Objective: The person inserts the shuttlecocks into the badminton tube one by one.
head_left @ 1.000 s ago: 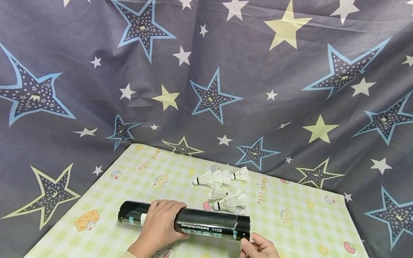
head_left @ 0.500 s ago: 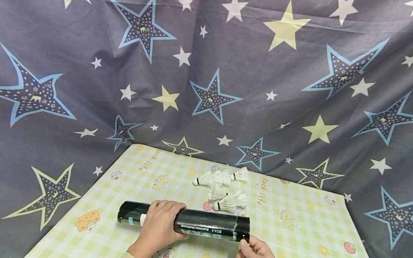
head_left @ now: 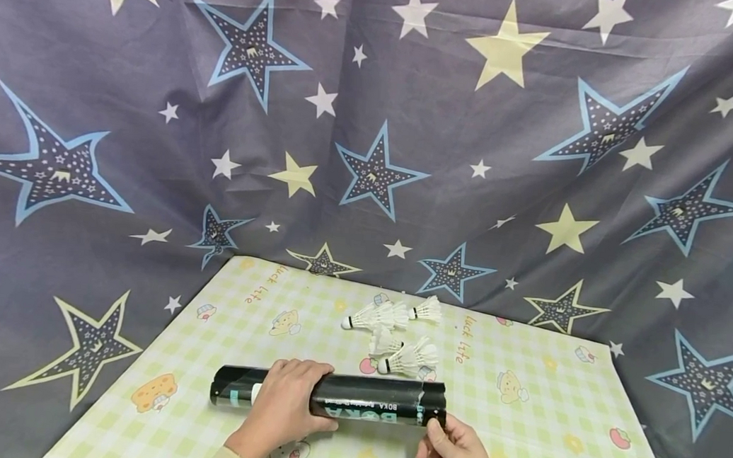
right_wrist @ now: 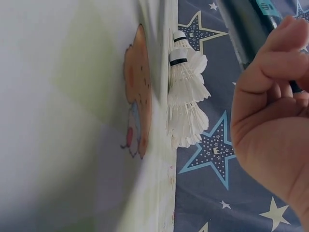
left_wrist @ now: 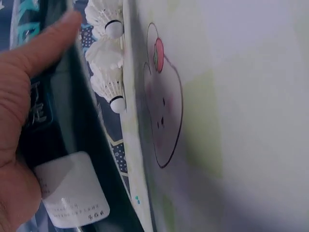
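Observation:
A long black shuttlecock tube (head_left: pixel 380 399) with BOKA lettering lies crosswise above the near part of the table in the head view. My left hand (head_left: pixel 290 401) grips it left of its middle, fingers over the top and thumb along the near side. At the tube's right end, my right hand (head_left: pixel 456 452) pinches the rim with thumb and fingers. The right wrist view shows those fingers of the right hand (right_wrist: pixel 275 101) curled at the tube end. A white label (left_wrist: pixel 72 188) shows on the tube beside the left palm. Inside the tube is hidden.
Several white feather shuttlecocks (head_left: pixel 408 357) lie in a loose group on the table just beyond the tube. A pale green checked cloth (head_left: pixel 545 419) with cartoon prints covers the table. Behind it hangs a dark curtain (head_left: pixel 450 121) with stars.
The tube's left end has come down slightly towards me, and its large lettering shows more fully. My right fingers have shifted a little at the end. The shuttlecocks stay put.

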Demonstrator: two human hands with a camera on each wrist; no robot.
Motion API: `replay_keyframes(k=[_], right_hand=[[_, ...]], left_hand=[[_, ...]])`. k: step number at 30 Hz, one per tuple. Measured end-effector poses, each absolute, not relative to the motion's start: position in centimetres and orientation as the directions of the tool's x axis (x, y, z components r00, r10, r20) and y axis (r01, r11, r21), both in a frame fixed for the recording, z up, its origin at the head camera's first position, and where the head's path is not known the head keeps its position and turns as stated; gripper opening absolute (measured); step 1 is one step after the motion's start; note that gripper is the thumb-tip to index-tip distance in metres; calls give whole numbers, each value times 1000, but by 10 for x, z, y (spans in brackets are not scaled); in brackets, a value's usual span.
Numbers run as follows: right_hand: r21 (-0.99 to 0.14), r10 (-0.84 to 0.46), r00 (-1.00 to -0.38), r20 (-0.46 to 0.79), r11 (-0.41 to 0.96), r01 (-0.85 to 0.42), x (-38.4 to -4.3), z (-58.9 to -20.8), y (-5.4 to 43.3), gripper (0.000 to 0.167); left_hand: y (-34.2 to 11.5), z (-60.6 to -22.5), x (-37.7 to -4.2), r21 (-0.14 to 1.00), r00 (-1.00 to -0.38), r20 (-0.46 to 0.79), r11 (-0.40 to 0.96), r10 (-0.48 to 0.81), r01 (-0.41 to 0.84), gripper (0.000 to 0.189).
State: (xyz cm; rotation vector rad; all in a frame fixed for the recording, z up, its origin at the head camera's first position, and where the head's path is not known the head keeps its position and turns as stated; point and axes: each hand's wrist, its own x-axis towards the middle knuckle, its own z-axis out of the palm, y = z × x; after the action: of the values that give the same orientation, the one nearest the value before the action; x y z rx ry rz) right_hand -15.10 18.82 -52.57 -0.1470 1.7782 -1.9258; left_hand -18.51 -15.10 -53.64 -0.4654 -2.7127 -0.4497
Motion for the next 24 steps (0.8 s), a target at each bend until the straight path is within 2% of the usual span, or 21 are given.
replay_keyframes(k=[6, 11, 19, 24], right_hand=[[-966, -400, -883, -248, 39, 254, -155, -524, 189, 37], [-970, -367, -899, -238, 40, 241, -158, -521, 192, 37], [-972, -83, -968, -236, 15, 235, -162, -509, 200, 45], [-971, -3, -971, -237, 18, 237, -170, -507, 203, 49]], left_hand=[[-152, -532, -186, 283, -903, 319, 880, 288, 381, 85], [-152, -532, -186, 305, -911, 325, 884, 253, 354, 86], [-155, -533, -191, 348, -897, 417, 886, 146, 306, 90], [-157, -527, -191, 390, -887, 458, 882, 65, 266, 92]])
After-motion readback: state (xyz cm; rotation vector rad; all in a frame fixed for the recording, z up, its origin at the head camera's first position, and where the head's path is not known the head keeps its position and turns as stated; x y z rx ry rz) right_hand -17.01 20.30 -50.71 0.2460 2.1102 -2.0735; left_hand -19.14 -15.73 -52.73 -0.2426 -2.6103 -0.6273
